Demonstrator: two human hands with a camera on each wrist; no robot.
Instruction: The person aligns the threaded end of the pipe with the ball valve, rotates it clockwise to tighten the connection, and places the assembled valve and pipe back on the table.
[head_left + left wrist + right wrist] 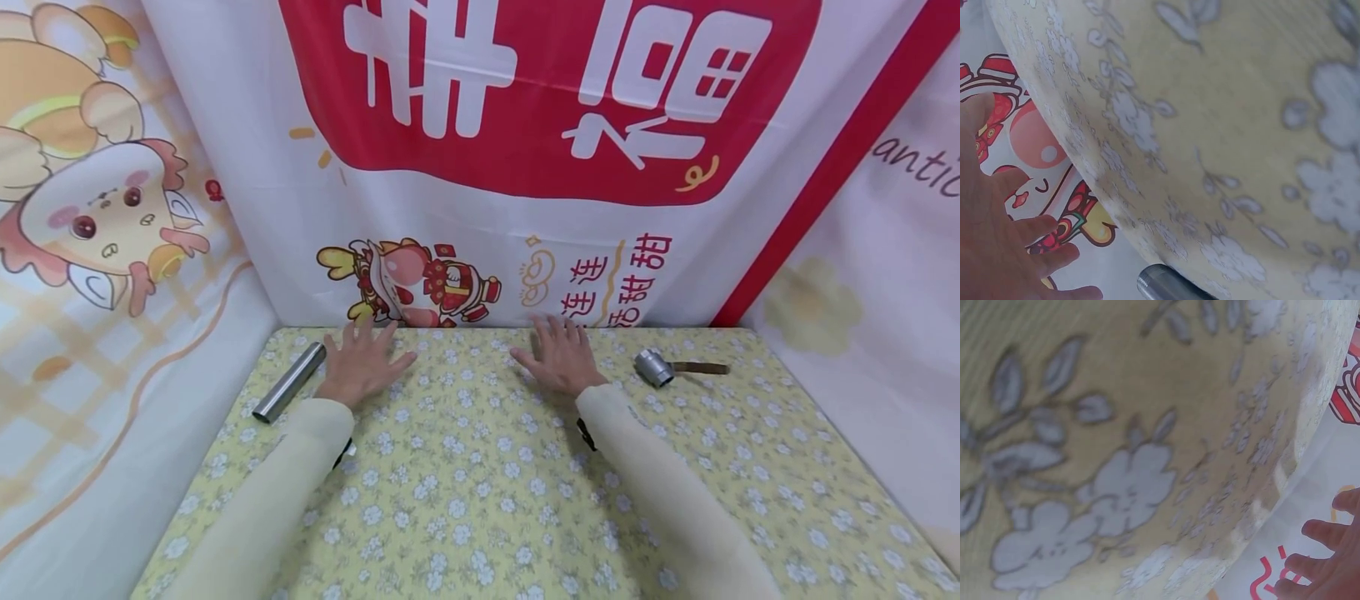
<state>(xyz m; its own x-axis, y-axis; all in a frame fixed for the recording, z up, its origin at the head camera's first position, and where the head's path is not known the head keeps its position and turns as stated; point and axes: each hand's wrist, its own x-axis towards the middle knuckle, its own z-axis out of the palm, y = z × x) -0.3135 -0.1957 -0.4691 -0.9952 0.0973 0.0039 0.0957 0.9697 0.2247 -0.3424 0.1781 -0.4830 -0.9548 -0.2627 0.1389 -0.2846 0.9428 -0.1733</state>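
Observation:
My left hand [358, 364] is spread near the back edge of the table, fingers straight and nothing in it. Just left of it lies a shiny metal tube [290, 383], slanting toward the front left. One end of that tube [1169, 284] also shows at the bottom of the left wrist view. Over the back middle, my right hand [562, 358] has its fingers extended and holds nothing. To its right rests a short metal cylinder [654, 367] with a brown handle [701, 367] pointing right. In the right wrist view only part of my right hand [1335, 556] appears.
A yellow floral cloth [465, 483] covers the table. Behind it hangs a white curtain [450, 208] with red print, right at the back edge. Printed cloths also hang along the left side [187, 375] and right side [862, 350].

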